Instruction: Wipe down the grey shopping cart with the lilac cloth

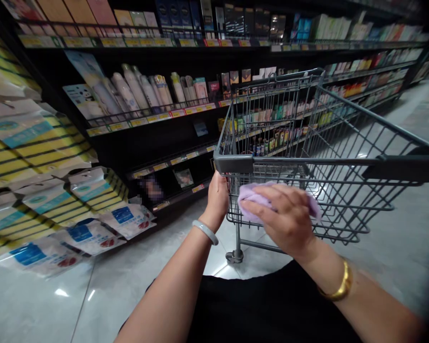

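Observation:
A grey wire shopping cart point(307, 143) stands in front of me in a shop aisle. My left hand point(218, 195) is closed round the cart's near left corner post, just under the grey handle bar point(236, 164). A pale bangle sits on that wrist. My right hand point(284, 216) presses a folded lilac cloth point(250, 195) against the cart's near wire wall, fingers curled over the cloth. A gold bangle is on that wrist.
Dark shelves point(146, 119) with bottles, boxes and yellow price tags run along the left and far side. Stacked packets point(89, 233) lie low at the left. Shiny grey floor tiles point(396, 228) stretch to the right and behind the cart.

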A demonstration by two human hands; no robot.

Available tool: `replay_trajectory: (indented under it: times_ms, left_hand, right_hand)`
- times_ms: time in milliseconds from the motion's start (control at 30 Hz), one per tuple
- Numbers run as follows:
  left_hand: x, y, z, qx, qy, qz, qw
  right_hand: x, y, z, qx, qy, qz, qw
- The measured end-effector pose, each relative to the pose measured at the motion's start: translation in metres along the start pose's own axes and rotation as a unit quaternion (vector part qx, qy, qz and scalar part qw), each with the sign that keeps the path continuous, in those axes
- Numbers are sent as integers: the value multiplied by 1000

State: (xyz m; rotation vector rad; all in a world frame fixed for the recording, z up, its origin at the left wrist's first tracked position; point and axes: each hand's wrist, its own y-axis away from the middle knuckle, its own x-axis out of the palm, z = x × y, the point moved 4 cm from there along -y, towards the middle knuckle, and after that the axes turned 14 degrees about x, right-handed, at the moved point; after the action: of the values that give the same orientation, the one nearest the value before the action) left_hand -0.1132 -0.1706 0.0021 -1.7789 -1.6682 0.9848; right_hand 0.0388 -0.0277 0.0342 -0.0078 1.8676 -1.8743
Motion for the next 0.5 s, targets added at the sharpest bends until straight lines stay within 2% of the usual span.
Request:
replay_trajectory:
  times_ms: [167,233,367,433,500]
  left_hand:
    - [2,2,-1,-3,-6,-3,1000]
    - [5,3,-4,-2,-5,-4,1000]
    - [12,4,-11,4,-4,-10,1000]
    - [16,4,-14,6,-7,-13,1000]
    - [21,6,-16,7,-12,-13,1000]
  right_hand:
    - [-24,-15,-20,57,23,-94,994]
    - [-19,-13,-15,49,24,-68,996]
    - [-1,-1,0,0,12,35,999]
    - [-4,1,-5,-2,13,24,1000]
    - [-14,-2,-17,12,26,-14,999]
